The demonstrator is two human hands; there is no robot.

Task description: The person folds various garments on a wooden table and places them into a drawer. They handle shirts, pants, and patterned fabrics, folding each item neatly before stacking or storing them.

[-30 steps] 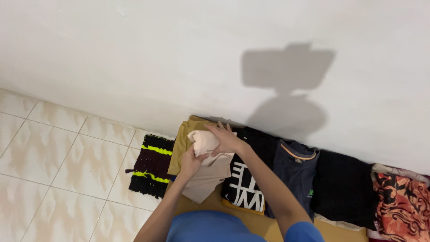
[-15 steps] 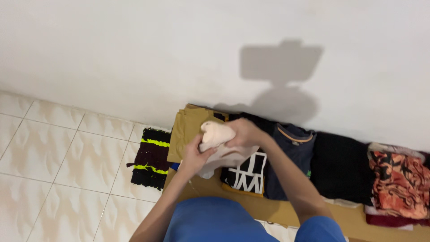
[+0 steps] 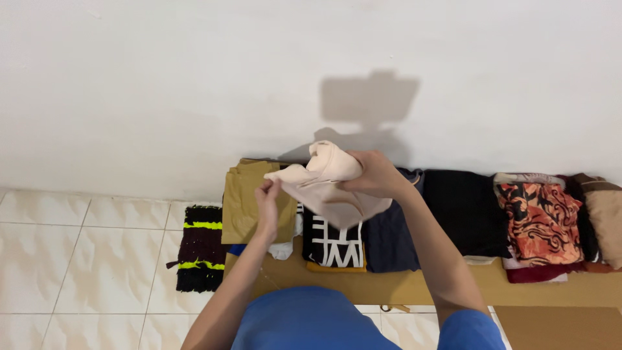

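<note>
Both hands hold a pale pink garment (image 3: 327, 185) up in the air, above a row of folded clothes laid along the foot of a white wall (image 3: 194, 78). The right hand (image 3: 376, 175) has its grip closed tight around a bunched part of the cloth near the top, the fabric puffing out above the fingers. The left hand (image 3: 267, 198) pinches the garment's left corner between thumb and fingertips, so the cloth stretches between the two hands and sags in a soft fold beneath the right one. What kind of garment it is cannot be told from this view; it may be a light shirt or undergarment.

Below the lifted cloth lies a strip of brown cardboard (image 3: 414, 288) on the tiled floor (image 3: 84, 259), carrying the piles. At the left end is an olive-tan folded garment (image 3: 243, 201), just beside the left hand. Next comes a black shirt with bold white lettering (image 3: 334, 243), partly hidden by the hanging pink cloth, then a dark navy shirt (image 3: 389, 243), then a plain black folded garment (image 3: 463, 210). Further right sits an orange and black patterned cloth (image 3: 541, 220) on a small stack, and a tan folded piece (image 3: 606, 210) at the edge of view. Off the cardboard to the left, on the tiles, lies a black knitted piece with neon yellow stripes (image 3: 197, 256).

The person's blue shirt (image 3: 304, 321) fills the bottom of the view.
</note>
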